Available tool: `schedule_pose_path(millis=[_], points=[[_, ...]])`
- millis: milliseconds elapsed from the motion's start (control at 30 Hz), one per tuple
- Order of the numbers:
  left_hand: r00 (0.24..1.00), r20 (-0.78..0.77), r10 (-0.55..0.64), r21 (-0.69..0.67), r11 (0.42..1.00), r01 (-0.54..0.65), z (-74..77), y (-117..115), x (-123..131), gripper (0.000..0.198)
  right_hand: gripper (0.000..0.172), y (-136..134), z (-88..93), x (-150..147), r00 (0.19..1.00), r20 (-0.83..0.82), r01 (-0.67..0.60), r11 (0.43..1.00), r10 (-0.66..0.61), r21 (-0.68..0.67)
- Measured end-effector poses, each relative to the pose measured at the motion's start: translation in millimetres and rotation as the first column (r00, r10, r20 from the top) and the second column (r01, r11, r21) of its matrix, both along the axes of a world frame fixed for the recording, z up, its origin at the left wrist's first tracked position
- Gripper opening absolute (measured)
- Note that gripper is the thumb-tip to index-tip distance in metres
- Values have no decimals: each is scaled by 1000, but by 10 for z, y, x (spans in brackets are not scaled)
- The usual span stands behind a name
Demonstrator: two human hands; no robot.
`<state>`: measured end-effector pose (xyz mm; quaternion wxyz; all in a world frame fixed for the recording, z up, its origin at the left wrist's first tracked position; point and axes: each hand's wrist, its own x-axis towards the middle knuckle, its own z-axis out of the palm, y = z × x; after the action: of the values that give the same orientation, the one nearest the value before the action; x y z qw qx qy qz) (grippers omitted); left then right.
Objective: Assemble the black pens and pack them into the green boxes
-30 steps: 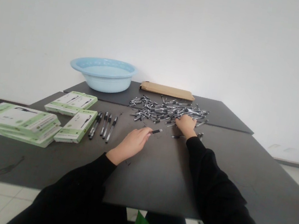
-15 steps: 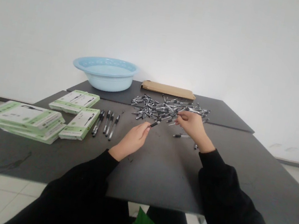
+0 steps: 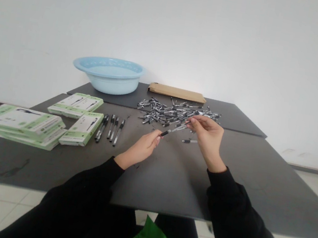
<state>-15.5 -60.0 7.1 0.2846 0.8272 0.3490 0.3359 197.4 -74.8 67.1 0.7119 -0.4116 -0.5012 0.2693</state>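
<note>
My left hand [image 3: 142, 148] is closed in a pinch on a small black pen cap [image 3: 164, 133], held just above the dark table [image 3: 167, 177]. My right hand [image 3: 209, 137] is raised and pinches a pen [image 3: 179, 128] whose tip points at the cap; cap and pen tip nearly meet. Behind both hands lies a loose pile of pens [image 3: 175, 113]. One single pen [image 3: 189, 141] lies on the table below my right hand.
Several pens [image 3: 110, 128] lie in a row left of my left hand, beside green-and-white boxes [image 3: 82, 128] and a stack of them [image 3: 20, 125]. A light blue basin [image 3: 108, 74] and a brown envelope [image 3: 177, 93] sit at the back.
My right hand left the pile, lifted with a pen and turned toward my left hand. The left hand rose slightly with the cap toward the pen tip.
</note>
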Motion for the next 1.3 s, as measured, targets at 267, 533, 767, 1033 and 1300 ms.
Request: schedule_pose_path(millis=[267,533,767,1033,1300], points=[[1000,-22,0,-12,1000,0,3,-2,5,28,22,-26,-28,9,997,70,27,999,-30,45],[1000,-12,-5,-43,999,4,19,-29,17,28,22,-2,-142,-57,994,107,-29,1000,29,0],[992,124,4,-110,994,9,4,17,40,25,15,-99,-254,-211,842,517,-179,984,155,-3],[862,370,346,-162,938,-307,197,195,-214,17,26,230,-398,-162,773,632,-88,996,63,8],[820,340,460,-163,888,-430,214,244,-327,19,35,1012,-757,-669,413,896,-151,982,164,-111]])
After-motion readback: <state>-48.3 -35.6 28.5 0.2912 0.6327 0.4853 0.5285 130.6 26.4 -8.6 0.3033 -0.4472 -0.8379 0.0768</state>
